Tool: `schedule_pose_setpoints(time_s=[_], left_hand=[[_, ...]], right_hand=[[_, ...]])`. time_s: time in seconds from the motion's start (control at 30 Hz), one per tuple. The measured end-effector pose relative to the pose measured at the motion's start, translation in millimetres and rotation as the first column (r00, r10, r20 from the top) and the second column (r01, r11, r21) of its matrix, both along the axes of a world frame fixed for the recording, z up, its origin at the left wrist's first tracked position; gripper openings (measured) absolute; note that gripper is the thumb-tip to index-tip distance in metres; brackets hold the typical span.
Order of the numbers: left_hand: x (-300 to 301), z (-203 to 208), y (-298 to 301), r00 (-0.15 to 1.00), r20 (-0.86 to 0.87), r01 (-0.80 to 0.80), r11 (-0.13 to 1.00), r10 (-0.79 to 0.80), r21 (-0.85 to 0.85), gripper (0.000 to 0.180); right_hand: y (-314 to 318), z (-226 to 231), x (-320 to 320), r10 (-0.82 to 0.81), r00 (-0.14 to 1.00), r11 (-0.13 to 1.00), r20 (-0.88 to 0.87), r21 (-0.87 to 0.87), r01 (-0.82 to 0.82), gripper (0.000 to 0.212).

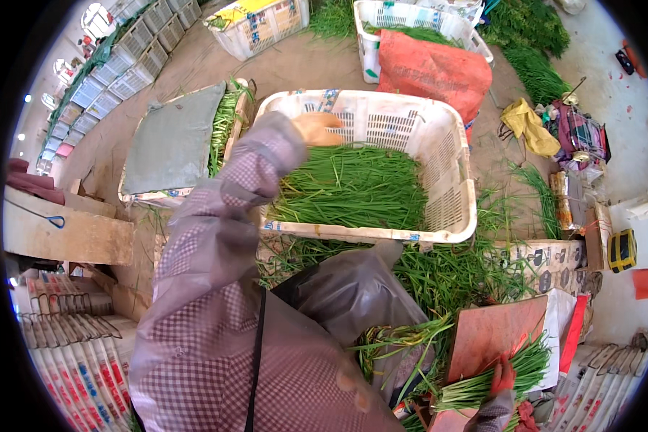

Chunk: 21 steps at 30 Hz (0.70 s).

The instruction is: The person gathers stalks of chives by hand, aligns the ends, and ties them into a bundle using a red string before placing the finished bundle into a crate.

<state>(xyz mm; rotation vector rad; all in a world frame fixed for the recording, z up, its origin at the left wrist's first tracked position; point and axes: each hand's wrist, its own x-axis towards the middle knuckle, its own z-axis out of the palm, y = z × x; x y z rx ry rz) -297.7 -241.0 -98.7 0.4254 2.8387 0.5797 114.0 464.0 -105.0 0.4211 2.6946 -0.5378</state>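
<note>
My left arm, in a checked sleeve under a translucent cover, reaches to the far side of a white slatted plastic basket point(450, 162). Over its back left part is my left hand point(320, 129), somewhat blurred, fingers stretched to the right with nothing seen in them. Inside lies a layer of long green chives point(353, 191), their stalks mostly lengthwise. At the lower right, my right hand point(503, 376), in a reddish glove, is closed around a bunch of chives point(475, 389). That bunch rests against a reddish-brown board point(493, 335).
Loose chives point(453, 277) heap between the basket and my lap. A grey cloth point(173, 140) covers a crate on the left. An orange sack point(435, 75) hangs over another white basket point(367, 54). A wooden board point(72, 234) juts in at left; stacked crates point(133, 65) stand behind.
</note>
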Motion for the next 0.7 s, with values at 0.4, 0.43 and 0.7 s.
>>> schedule_pose_setpoints(time_s=[0.4, 0.43, 0.7], left_hand=[[-4.3, -169.7, -82.4, 0.810, 0.394, -0.087, 0.752, 0.435, -0.653, 0.110], [-8.9, -179.9, -77.3, 0.779, 0.426, -0.072, 0.740, 0.460, -0.669, 0.119], [-43.9, -244.3, -88.6, 0.780, 0.467, -0.022, 0.762, 0.418, -0.647, 0.138]], right_hand=[[-297.4, -46.3, -278.9, 0.682, 0.715, 0.723, -0.154, -0.010, -0.691, 0.078], [-304.0, -55.7, -286.9, 0.708, 0.692, 0.701, -0.142, 0.017, -0.713, 0.080], [-315.5, -71.8, -307.9, 0.678, 0.732, 0.734, -0.064, 0.023, -0.679, 0.082]])
